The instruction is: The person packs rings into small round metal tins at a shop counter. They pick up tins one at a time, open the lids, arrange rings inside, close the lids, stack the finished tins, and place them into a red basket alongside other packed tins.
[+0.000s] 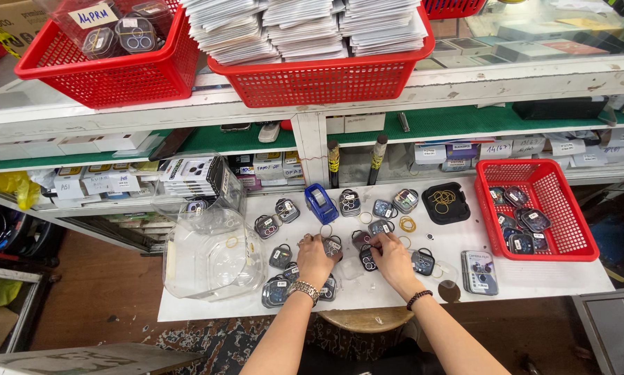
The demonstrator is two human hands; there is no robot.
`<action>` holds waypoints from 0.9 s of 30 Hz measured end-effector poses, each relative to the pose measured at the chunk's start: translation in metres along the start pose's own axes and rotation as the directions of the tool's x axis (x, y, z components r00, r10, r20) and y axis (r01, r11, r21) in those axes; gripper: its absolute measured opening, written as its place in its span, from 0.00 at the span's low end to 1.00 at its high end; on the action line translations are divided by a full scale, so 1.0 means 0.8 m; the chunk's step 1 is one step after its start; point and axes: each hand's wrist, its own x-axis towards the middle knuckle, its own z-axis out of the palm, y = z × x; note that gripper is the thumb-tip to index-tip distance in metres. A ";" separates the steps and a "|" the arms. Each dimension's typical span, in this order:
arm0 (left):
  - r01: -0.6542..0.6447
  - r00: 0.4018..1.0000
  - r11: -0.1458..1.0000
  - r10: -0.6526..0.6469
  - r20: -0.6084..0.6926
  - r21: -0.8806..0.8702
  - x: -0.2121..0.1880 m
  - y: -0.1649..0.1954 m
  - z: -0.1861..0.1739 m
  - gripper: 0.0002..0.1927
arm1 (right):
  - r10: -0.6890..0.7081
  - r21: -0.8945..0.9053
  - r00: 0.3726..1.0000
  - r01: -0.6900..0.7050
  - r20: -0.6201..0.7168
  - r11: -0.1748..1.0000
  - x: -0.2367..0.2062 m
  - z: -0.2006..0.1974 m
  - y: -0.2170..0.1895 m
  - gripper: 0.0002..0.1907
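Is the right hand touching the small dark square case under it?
Touching. The head view shows the right hand with fingertips on the small dark square case.

Light: bright and even from above; my white bench [534, 278] is almost washed out.
Shadows: soft and short under my hands and the small packs.
Glare: sheen on the clear tub [211, 260].
Distortion: wide lens bows the shelves at the edges.
Focus: sharp centre, softer corners.
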 end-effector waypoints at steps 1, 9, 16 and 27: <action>0.008 0.999 1.000 -0.009 0.044 0.016 0.001 0.000 0.001 0.37 | -0.008 -0.012 1.000 0.008 0.000 1.000 0.002 0.002 -0.001 0.08; 0.419 0.900 0.585 -0.169 0.401 -0.694 0.023 -0.005 -0.013 0.26 | -0.017 0.488 0.965 -0.118 0.263 0.865 0.026 0.004 -0.025 0.17; 0.516 0.839 -0.083 0.251 0.483 -0.853 0.024 -0.009 -0.064 0.19 | -0.103 0.695 0.993 0.033 0.059 0.718 0.032 -0.007 -0.069 0.17; 0.461 0.867 -0.015 0.223 0.447 -0.887 0.023 0.025 -0.096 0.22 | -0.006 0.763 0.976 -0.165 0.217 0.625 0.036 -0.053 -0.091 0.18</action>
